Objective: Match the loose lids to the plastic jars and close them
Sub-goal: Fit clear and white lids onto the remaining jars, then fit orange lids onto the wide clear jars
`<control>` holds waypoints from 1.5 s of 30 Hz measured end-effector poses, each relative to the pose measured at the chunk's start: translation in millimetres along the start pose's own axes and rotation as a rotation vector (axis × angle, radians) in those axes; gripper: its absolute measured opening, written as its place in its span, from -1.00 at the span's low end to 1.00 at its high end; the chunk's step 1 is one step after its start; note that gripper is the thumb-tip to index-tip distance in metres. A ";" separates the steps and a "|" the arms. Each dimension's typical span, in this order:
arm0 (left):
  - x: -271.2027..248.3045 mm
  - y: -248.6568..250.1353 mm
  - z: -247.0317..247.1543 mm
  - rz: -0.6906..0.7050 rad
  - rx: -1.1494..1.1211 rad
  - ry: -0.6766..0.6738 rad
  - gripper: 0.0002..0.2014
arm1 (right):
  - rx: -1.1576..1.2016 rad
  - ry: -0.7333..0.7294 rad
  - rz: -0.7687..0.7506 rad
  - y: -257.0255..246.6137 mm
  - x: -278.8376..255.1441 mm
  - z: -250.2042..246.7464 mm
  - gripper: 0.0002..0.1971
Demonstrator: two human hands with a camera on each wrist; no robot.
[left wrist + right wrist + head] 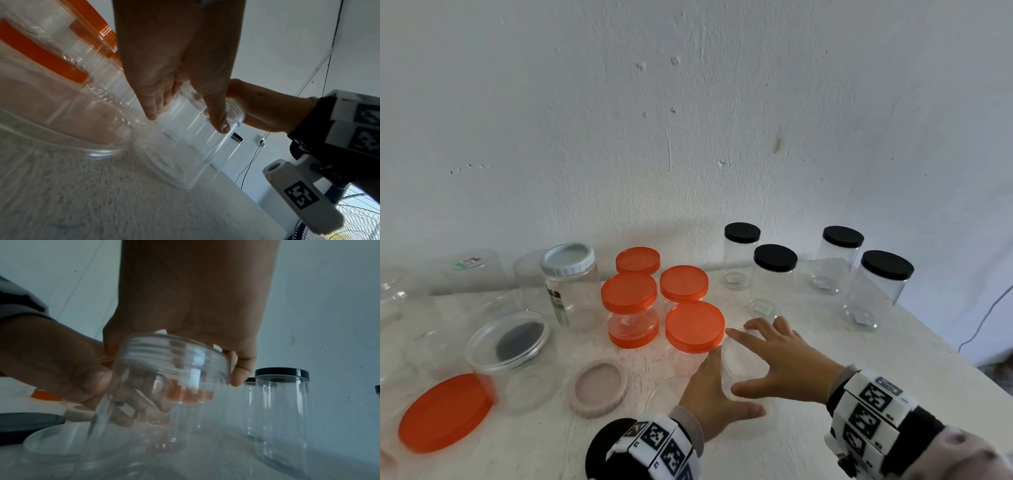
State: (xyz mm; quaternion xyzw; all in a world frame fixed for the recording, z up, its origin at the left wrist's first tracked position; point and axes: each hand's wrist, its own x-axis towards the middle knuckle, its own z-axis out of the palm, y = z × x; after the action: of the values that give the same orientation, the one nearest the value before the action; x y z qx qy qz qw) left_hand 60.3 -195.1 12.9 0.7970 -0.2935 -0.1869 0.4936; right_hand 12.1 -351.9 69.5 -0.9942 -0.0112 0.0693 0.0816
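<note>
At lower centre of the head view, the left hand [714,397] grips the side of a clear open jar [739,359] on the table [808,445], fingers curled round it; the right hand [787,359] fingers spread wide over its rim.

A white, rough-textured table [825,442] set against a pale wall carries everything. The two hands close on a clear open jar [743,363] standing on it. Just left of that grip stand four orange-lidded jars [695,325]; beyond the grip to the right, four clear jars with black lids [775,257]. Further left of the grip lie a loose beige lid [597,387], an open wide jar [506,342], a loose orange lid [445,413] and a jar with a white lid [568,260].
</note>
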 end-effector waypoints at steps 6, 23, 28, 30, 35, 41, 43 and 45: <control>-0.1 19.0 -18.2 0.012 0.185 -0.133 -0.11 | 0.127 0.069 0.028 -0.4 -2.6 11.3 -0.12; 71.6 -1.6 -165.1 -0.420 0.776 0.244 -0.01 | 0.212 0.081 0.009 4.6 2.1 19.5 -0.05; 80.4 -6.8 -162.0 -0.502 0.763 0.244 0.01 | 0.221 0.087 -0.001 5.9 3.1 21.5 -0.04; 84.5 -3.5 -159.8 -0.493 0.779 0.254 -0.02 | 0.216 0.078 0.006 5.7 4.1 22.0 -0.03; 97.3 5.5 -150.0 -0.491 0.798 0.266 -0.04 | 0.221 0.073 0.000 5.4 2.6 20.8 -0.04; 123.0 12.2 -136.6 -0.433 0.795 0.240 -0.03 | 0.211 0.071 0.010 4.8 3.2 21.8 -0.05; 133.0 13.3 -132.2 -0.398 0.784 0.205 -0.01 | 0.212 0.065 0.014 4.7 4.4 22.4 -0.05; 141.6 12.7 -128.1 -0.369 0.773 0.150 -0.01 | 0.216 0.054 0.017 4.5 5.0 22.1 -0.05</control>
State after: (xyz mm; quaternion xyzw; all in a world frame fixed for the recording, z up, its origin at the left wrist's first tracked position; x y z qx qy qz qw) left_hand 239.3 -205.1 79.8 0.9737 -0.1580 -0.0900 0.1372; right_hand 14.0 -352.7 46.5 -0.9811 0.0069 0.0441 0.1882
